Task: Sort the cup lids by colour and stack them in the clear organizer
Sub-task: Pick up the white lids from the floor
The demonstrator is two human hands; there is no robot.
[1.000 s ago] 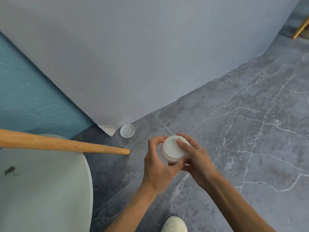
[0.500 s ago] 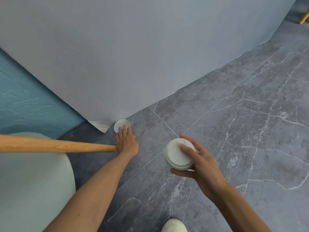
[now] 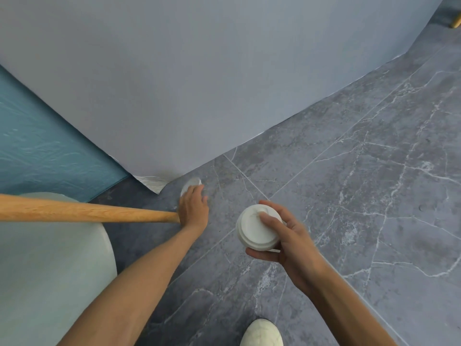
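Note:
A small stack of white cup lids (image 3: 257, 229) is held above the grey floor by my right hand (image 3: 287, 236), thumb on top and fingers curled underneath. One more white lid (image 3: 191, 184) lies on the floor near the foot of the grey backdrop. My left hand (image 3: 193, 207) reaches down onto it, its fingers covering the lid's near half; whether they grip it is hidden. The clear organizer is not in view.
A wooden table leg (image 3: 87, 213) slants in from the left, ending beside my left wrist. A pale round tabletop (image 3: 50, 283) fills the lower left. A grey paper backdrop (image 3: 199, 71) hangs behind. My white shoe (image 3: 262, 333) shows at the bottom edge.
My left hand left the stack, reached down to the lid on the floor and now covers more of it. My right hand keeps the stack, shifted slightly right.

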